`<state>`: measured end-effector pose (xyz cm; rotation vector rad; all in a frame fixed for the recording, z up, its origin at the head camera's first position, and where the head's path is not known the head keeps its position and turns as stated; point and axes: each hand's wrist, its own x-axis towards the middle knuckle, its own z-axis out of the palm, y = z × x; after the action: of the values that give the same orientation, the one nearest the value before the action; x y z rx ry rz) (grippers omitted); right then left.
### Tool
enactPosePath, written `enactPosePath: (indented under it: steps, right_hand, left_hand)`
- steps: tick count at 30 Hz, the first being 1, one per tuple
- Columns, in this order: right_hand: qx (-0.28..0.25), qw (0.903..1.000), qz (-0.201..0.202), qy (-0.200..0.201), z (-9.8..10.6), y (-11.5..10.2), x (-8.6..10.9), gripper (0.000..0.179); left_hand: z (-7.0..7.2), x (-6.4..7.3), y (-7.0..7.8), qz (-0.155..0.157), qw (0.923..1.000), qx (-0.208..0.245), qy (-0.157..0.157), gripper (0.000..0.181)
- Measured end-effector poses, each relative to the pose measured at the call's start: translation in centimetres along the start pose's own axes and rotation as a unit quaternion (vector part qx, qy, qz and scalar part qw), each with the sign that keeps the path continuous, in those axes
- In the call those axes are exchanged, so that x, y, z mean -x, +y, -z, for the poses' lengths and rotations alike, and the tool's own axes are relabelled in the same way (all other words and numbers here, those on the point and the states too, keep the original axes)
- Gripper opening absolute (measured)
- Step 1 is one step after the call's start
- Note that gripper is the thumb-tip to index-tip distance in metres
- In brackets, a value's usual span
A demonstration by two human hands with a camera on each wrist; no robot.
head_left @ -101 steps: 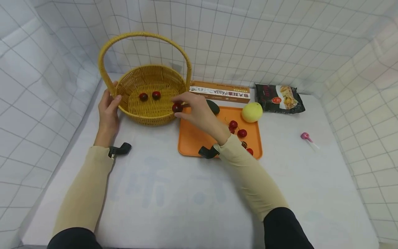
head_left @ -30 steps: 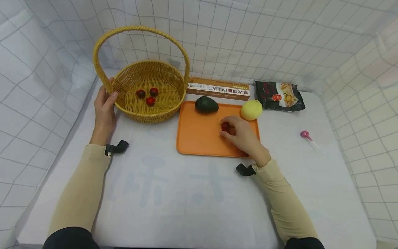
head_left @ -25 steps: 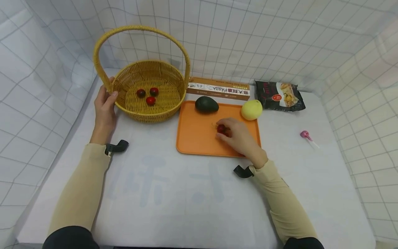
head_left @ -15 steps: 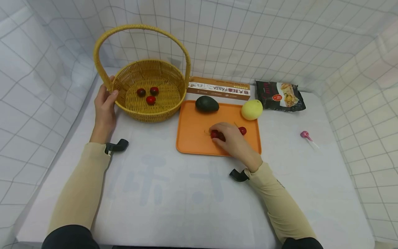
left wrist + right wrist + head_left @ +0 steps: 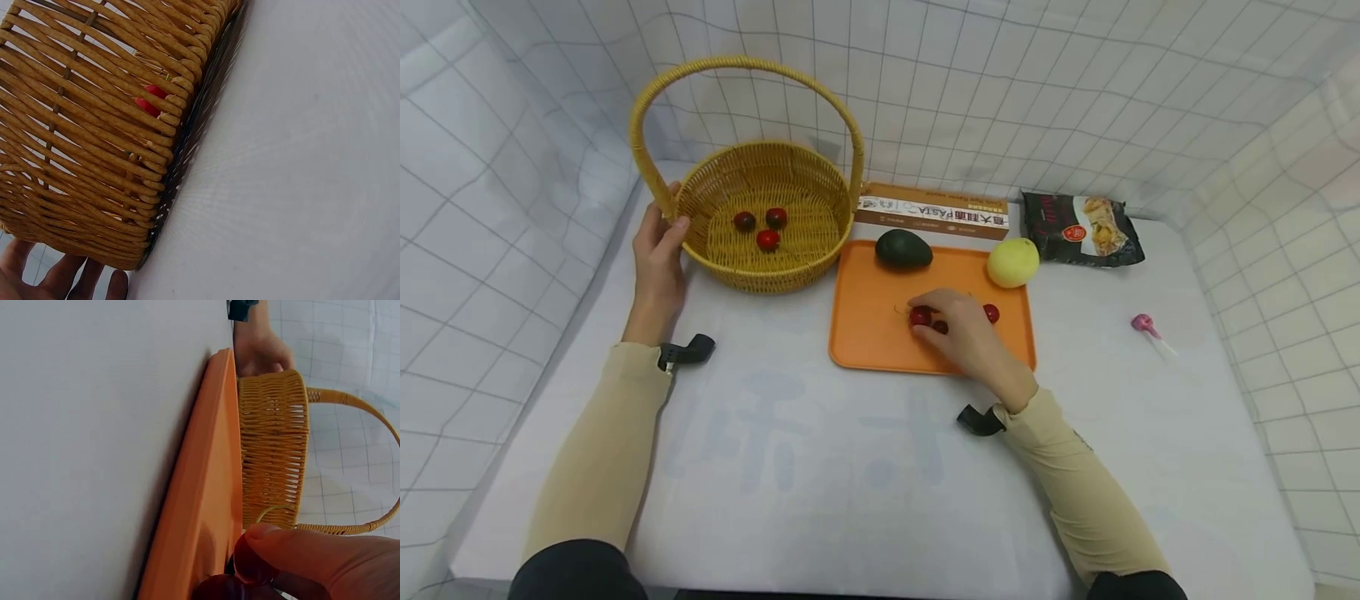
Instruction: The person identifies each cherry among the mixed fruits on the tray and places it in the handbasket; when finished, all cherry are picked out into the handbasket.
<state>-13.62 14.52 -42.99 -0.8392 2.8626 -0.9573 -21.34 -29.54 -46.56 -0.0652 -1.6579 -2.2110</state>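
Note:
My left hand (image 5: 657, 258) grips the left rim of a yellow wicker basket (image 5: 760, 279), thumb at the rim near the handle's foot. Three dark red cherries lie inside, one being a brighter red cherry (image 5: 767, 241). Over the orange tray (image 5: 865, 333), my right hand (image 5: 967, 335) pinches a stemmed cherry (image 5: 251, 562) between thumb and fingers. A darker cherry (image 5: 940, 327) sits close under that hand, and another cherry (image 5: 991, 313) shows behind the knuckles. The palm hides part of the tray.
A dark green avocado (image 5: 903, 250) and a round yellow-green fruit (image 5: 1012, 262) sit along the tray's back edge. Behind stand a pasta box (image 5: 932, 212) and a black food packet (image 5: 1082, 230). A pink lollipop (image 5: 1144, 323) lies at the right.
The right hand has let a cherry go in the basket, where two lay before, and come back right to the tray. It has shifted left and forward there, now pinching another cherry. The left hand stays.

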Motion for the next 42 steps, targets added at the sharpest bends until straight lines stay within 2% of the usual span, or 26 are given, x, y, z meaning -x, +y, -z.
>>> enactPosePath:
  steps: [9,17,23,29,34,38,42]
  right_hand:
    - [-0.015,0.9998,0.012,0.008,1.1,-1.9,-2.2,0.038]
    - [-0.028,0.997,0.064,0.033,1.7,-5.4,-7.1,0.034]
    - [-0.02,0.9961,0.085,0.011,1.0,-7.5,-9.9,0.035]
    - [-0.016,0.9965,0.081,0.014,0.5,-9.0,-11.4,0.037]
    - [-0.01,0.9968,0.079,0.006,-0.4,-9.8,-12.6,0.039]
    - [0.02,0.9977,0.064,-0.01,-0.9,-9.9,-12.7,0.044]
    - [0.045,0.9974,0.055,-0.001,-0.5,-9.6,-12.2,0.046]
  left_hand:
    - [-0.2,0.1,0.2,0.003,0.9999,-0.009,0.007,0.053]
    - [-0.3,-0.3,0.4,0.002,0.9999,0.013,0.01,0.052]
    - [-0.2,0.0,0.1,0.009,0.9999,0.008,0.008,0.054]
    - [-0.1,0.1,0.1,0.001,1.0,-0.009,-0.003,0.055]
    - [0.1,0.1,0.2,0.0,1.0,0.004,0.004,0.055]
    - [0.2,0.2,0.1,0.004,1.0,-0.002,0.0,0.055]
    - [0.0,0.2,0.1,0.002,0.9999,-0.015,-0.004,0.054]
